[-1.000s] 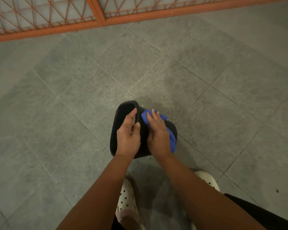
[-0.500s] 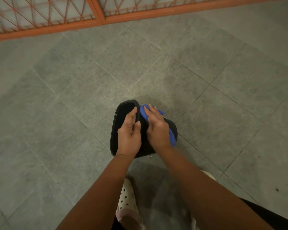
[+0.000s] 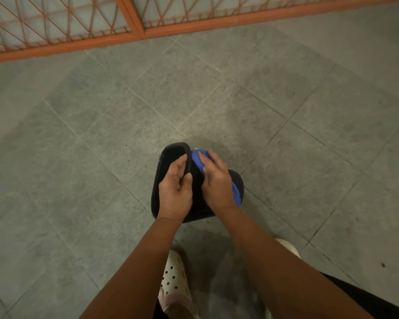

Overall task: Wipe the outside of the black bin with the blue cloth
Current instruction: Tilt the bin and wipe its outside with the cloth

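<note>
Left hand (image 3: pixel 175 188) clamped on the rim of the black bin (image 3: pixel 168 162) lying tipped on the floor (image 3: pixel 286 157), right hand (image 3: pixel 217 180) pressing the blue cloth (image 3: pixel 236 192) flat against its side.

Grey speckled stone floor tiles (image 3: pixel 286 93) laid diagonally, with thin pale joints. Along the top edge, an orange metal lattice railing (image 3: pixel 134 24). Dim, even light.

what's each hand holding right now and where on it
The left hand grips the black bin at its rim, fingers inside. The right hand presses the blue cloth flat against the bin's outer side.
</note>
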Demonstrator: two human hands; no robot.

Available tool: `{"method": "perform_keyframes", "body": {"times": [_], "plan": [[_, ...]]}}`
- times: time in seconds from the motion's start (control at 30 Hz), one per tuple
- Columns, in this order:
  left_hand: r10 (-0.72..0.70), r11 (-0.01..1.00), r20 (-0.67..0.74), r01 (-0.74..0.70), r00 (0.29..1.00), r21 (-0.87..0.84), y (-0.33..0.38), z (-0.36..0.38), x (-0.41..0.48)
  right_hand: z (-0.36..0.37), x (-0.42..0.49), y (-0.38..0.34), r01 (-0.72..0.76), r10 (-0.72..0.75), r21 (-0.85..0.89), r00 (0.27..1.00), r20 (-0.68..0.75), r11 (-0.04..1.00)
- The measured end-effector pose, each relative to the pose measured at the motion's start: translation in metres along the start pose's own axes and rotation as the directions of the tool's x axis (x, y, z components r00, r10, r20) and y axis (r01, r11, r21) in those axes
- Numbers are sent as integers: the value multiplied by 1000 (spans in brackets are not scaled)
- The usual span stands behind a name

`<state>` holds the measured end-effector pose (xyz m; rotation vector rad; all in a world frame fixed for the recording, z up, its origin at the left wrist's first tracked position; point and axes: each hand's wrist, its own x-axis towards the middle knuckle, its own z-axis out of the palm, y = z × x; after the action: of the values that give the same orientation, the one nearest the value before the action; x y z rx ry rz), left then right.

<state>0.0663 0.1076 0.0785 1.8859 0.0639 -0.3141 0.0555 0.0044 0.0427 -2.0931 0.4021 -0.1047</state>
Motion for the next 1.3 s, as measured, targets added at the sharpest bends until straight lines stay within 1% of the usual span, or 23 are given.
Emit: {"method": "perform_keyframes", "body": {"times": [0.07,0.1,0.13,0.23,0.3,0.33,0.37,0.47,0.5,0.63,0.7,0.8,0.87,0.97,1.0,1.07,1.13,1.23,1.3], "plan": [[-78,995,-38,75,996,-68,5,4,2,0,-1,6,-107,108,11,992,-59,994],[-120,990,-66,114,991,-86,8,6,4,0,-4,7,-125,128,30,987,-95,992],[-162,984,-100,153,982,-92,11,8,7,1,-9,7,-108,111,35,986,-124,994],[-272,962,-200,267,941,-51,18,9,16,6,-31,11,34,-36,-19,991,-130,999],[-278,955,-212,294,937,46,18,8,17,8,-46,20,104,-111,-76,990,-92,992],[-269,952,-207,292,941,90,18,9,16,8,-51,25,110,-117,-100,990,-75,989],[-260,951,-205,288,943,116,18,10,14,8,-53,29,86,-94,-114,993,-67,990],[-290,945,-174,310,941,101,18,11,11,8,-54,28,-75,69,-85,995,-71,994],[-299,945,-151,314,942,89,17,10,11,8,-55,24,-87,81,-82,994,-76,993],[-270,959,-125,278,955,58,15,3,8,13,-58,4,13,-16,-84,999,-37,996],[-224,968,-123,235,967,88,15,3,8,13,-49,-2,68,-71,-70,997,-33,995],[-159,974,-146,180,976,141,15,4,7,10,-30,-3,94,-97,-76,995,-31,993],[-119,977,-161,144,980,156,15,6,4,7,-24,1,57,-60,-77,997,-48,995],[-107,979,-193,137,975,150,15,8,0,11,-26,5,-117,112,-36,987,-118,993],[-121,981,-189,146,975,124,16,8,0,12,-28,3,-132,128,-24,983,-134,991],[-163,981,-158,177,974,81,16,7,3,15,-29,-4,-85,86,9,985,-149,996],[-164,982,-112,173,980,80,16,5,3,14,-27,-9,-33,36,27,991,-129,999],[-105,972,-109,126,988,201,13,7,2,10,-12,-8,26,-26,0,997,-73,1000],[-87,951,-127,120,988,284,13,8,2,7,-3,-2,-13,11,-48,999,-47,999]]}}
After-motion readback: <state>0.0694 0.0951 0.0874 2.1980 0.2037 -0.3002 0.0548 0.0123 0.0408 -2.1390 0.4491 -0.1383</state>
